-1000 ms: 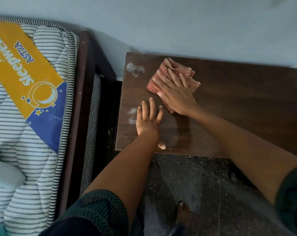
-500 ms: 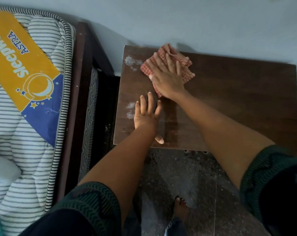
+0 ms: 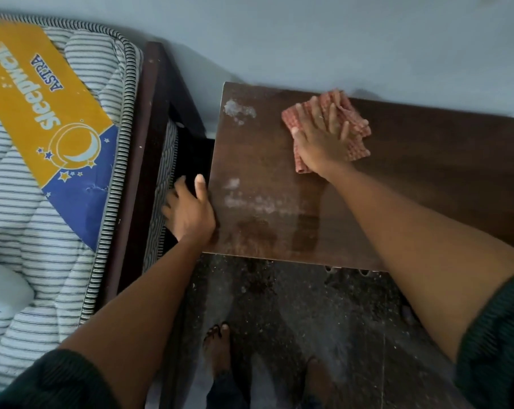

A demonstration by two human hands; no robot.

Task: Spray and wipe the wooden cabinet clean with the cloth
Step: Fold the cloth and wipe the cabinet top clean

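I'm pressing my R grip [image 3: 323,140] flat on the cloth [image 3: 359,143], fingers straight & spread, so it's released, not clenching anything. The red-checked cloth is lying folded on the far part of the cabinet [image 3: 427,178] top, a bit left of centre, nr the wall [image 3: 309,39]. My L grip [image 3: 191,211] is hanging just off the cabinet's left edge, in the gap btw. cabinet & bed frame [image 3: 149,128]. Its thumb is lying along that edge and its fingers are loosely bent w/ nothing in them, so it's released too. Whitish residue [image 3: 238,110] is showing at the far-left corner, and a smear [image 3: 244,200] is running along the left side. Wet-looking streaks [image 3: 258,231] are shining nr the near edge. A striped mattress [image 3: 58,231] w/ a yellow-blue label [image 3: 43,113] is lying to the left. My bare foot [image 3: 217,346] is standing on the dark speckled floor [image 3: 294,305].
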